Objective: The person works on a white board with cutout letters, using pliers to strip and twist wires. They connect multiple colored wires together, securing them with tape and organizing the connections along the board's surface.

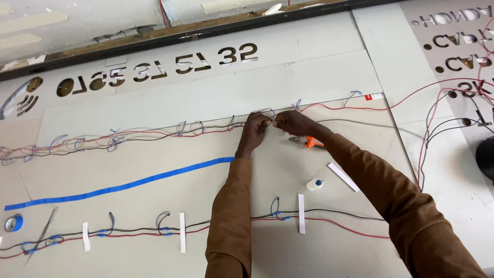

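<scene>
My left hand (pixel 253 133) and my right hand (pixel 293 123) meet at the far row of red, black and blue wires (pixel 154 133) that runs across a large pale panel (pixel 319 247). Both hands pinch the wires at one spot, fingertips almost touching. The exact piece between the fingers is too small to make out. Brown sleeves cover both forearms. An orange-handled cutter (pixel 307 141) lies on the panel just under my right wrist.
A second wire row (pixel 154 229) runs along the near side, held by white strips. A blue tape line (pixel 128 184) crosses the panel, with a blue tape roll (pixel 14 223) at the left. A small white bottle with a blue cap (pixel 314 184) lies near. Stencil-cut letter sheets (pixel 453 46) lie beyond.
</scene>
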